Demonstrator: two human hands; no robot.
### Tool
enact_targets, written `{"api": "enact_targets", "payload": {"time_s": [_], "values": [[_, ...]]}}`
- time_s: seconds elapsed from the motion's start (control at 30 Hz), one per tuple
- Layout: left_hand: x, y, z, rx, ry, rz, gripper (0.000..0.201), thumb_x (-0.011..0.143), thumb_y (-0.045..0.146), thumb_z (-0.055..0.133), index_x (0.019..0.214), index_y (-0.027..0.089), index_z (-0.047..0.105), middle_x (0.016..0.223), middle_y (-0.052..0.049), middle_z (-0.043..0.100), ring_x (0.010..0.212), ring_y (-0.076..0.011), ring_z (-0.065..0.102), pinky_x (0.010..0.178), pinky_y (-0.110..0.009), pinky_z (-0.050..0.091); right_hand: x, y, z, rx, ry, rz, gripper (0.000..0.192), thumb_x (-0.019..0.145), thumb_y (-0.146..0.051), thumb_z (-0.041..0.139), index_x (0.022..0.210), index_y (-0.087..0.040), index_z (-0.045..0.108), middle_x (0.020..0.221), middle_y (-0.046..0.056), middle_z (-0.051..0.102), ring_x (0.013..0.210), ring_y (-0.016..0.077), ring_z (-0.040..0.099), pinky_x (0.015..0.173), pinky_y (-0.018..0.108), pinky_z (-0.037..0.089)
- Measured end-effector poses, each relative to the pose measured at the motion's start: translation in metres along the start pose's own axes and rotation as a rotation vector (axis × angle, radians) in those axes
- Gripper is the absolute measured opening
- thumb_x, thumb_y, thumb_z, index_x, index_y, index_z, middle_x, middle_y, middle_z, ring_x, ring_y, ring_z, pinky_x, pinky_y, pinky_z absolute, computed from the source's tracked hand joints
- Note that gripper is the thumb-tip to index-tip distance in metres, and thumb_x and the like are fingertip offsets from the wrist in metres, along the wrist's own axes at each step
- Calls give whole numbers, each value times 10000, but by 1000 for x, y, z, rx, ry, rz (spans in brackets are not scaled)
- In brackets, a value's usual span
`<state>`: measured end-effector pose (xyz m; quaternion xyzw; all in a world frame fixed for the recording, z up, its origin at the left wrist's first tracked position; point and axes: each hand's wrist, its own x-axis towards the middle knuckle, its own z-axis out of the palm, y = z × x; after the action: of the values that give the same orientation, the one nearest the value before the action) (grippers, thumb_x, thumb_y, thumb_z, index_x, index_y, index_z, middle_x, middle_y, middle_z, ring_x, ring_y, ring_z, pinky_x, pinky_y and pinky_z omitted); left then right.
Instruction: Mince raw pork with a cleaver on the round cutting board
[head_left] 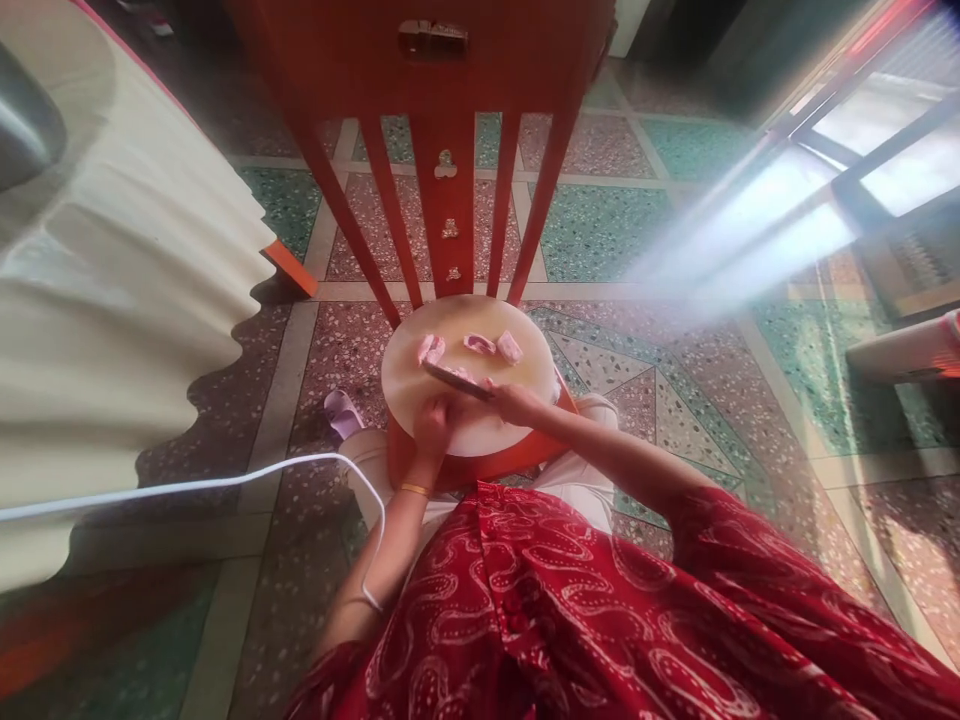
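The right hand has its grip clenched round the handle of a knife, above the middle of a round board that rests on a red chair seat. The blade slants toward the board's left edge, its tip just beside a piece of meat; whether they touch I cannot tell. The left hand is curled at the board's near edge, left of centre; I cannot tell whether its grip holds anything.

Two more pieces, a middle chunk and a right-hand chunk, lie close together nearer the far edge. Some pink flesh shows along the far side of the blade.

The meat looks pale pink and moist, so I judge it light, soft and slippery, likely to give and slide under pressure. A piece is best taken by its sides, with fingertips tucked back from the edge. The knife should be stiff, and the handle is the place to hold it; damp fingers could slip toward the blade.
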<state>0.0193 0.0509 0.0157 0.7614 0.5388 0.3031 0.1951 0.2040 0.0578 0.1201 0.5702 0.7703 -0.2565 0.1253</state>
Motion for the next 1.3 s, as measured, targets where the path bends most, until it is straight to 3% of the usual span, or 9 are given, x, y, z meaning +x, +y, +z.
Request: {"api": "enact_targets", "payload": {"time_s": [0.1,0.2,0.37,0.53,0.73,0.9,1.07,1.17,1.3], "values": [[14,8,0,-102,-42,-55,279,849,213,419,1057,201,604,1036,-68,662,931,-211,613,848,-350,479,-20,30,-9,-22,116,19,370,948,-331,339,1233,-186,525,933,101,679,784,183,618,654,248,409],[30,7,-5,-166,-77,-175,233,831,222,449,964,224,641,984,-28,684,916,-191,628,830,-302,490,-41,60,-16,-111,172,-6,379,950,-379,312,1087,-193,612,859,86,683,708,165,607,584,240,362],[50,-11,-18,-282,-142,-166,234,839,234,450,948,176,648,1002,-41,680,950,-160,616,894,-284,463,-72,98,-12,-279,14,-116,349,931,-389,349,914,-218,652,775,62,684,641,152,581,537,245,289],[61,-12,-19,-187,-318,-66,206,818,208,474,904,190,661,1026,-40,662,990,-157,595,927,-286,441,-50,113,-8,-333,-33,-236,311,930,-369,368,961,-222,641,874,71,688,719,158,586,581,247,304],[90,-9,-41,23,-206,-150,218,818,240,489,919,195,677,1009,-68,658,865,-176,613,812,-274,474,1,98,-26,-308,110,-206,328,946,-337,336,973,-199,633,875,82,680,725,165,595,583,252,327],[126,-33,-60,133,-160,-144,257,831,273,466,935,169,676,947,-77,658,848,-167,596,817,-269,456,-14,49,-17,-117,43,-245,282,919,-259,372,933,-177,642,794,70,672,648,142,587,536,239,334],[141,-51,-41,192,-305,-198,323,801,341,529,1052,158,618,991,-91,644,878,-175,590,811,-267,448,-30,13,7,26,-98,-167,218,862,-169,445,832,-183,660,760,44,668,641,127,604,503,208,346],[144,-47,-28,311,-342,-174,437,762,405,583,1132,174,568,1000,-109,623,928,-220,574,817,-306,442,-29,18,12,33,-70,-62,203,837,-134,459,883,-180,651,783,57,674,676,153,629,512,208,377],[148,-34,-24,512,-316,-60,322,815,398,510,1054,211,618,979,-124,584,960,-265,538,836,-366,418,-27,35,11,22,29,134,235,866,-166,427,978,-182,632,812,91,674,705,190,645,556,237,434]]}}
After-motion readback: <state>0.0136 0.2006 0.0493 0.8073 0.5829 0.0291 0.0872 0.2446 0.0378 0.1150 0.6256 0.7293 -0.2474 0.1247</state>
